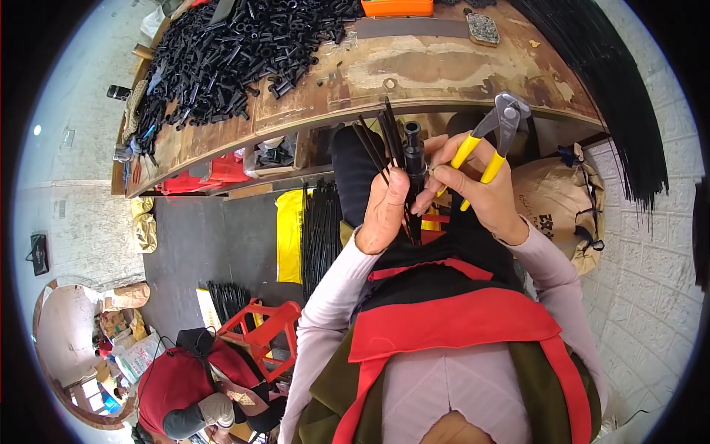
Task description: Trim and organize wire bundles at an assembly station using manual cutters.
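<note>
In front of my lap, my left hand [384, 207] is closed around several thin black rods [390, 137], which fan out upward past my thumb. Beside them stands a black ridged tube [413, 152] with its round open end up. Pincers with yellow handles [464, 150] sit in my right hand [484, 185], jaws pointing up and away. The handles are apart, lying across the palm and fingers. My right thumb and fingertip pinch close against the tube's side; whatever lies between them is too small to make out. Both hands nearly meet around the tube.
A wooden workbench [436, 70] spans the far side, bearing a heap of small black tubular parts [229, 55]. Long black rods [606, 89] hang over its right end. A paper sack [551, 203] stands right; a red stool [270, 333] and a bent-over person [177, 385] are lower left.
</note>
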A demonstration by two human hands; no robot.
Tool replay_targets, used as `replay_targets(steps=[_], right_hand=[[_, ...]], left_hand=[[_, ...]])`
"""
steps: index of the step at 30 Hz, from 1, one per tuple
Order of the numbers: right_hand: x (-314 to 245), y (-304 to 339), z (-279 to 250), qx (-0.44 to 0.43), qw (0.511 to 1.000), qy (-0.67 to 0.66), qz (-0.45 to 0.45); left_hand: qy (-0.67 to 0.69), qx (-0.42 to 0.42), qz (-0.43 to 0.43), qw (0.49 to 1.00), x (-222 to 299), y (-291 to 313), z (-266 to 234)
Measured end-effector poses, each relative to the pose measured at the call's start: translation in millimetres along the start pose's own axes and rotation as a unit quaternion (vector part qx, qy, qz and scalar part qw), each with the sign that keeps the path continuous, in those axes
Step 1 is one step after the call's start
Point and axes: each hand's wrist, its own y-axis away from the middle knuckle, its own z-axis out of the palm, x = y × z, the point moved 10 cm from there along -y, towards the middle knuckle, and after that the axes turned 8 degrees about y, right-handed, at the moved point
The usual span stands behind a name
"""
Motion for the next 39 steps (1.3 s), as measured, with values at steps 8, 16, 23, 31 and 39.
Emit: replay_targets(steps=[8, 16, 23, 31, 39], right_hand=[[-1, -1, 10, -0.018, 0.999, 0.018, -0.036], [-1, -3, 9, -0.012, 0.999, 0.010, -0.043], [-2, -1, 5, -0.009, 0.997, 0.050, -0.060], [1, -4, 4, 0.011, 0.999, 0.005, -0.040], [-16, -14, -1, -0.044, 0.940, 0.338, -0.015]], left_hand=[[-0.018, 0.013, 0.005, 1.000, 8, 4, -3], [0.004, 0.011, 0.004, 1.000, 2, 3, -5], [-0.013, 0.024, 0.004, 1.000, 2, 1, -7], [-0.004, 0.016, 0.013, 1.000, 7, 1, -5], [0.067, -0.017, 0.015, 0.997, 6, -7, -10]])
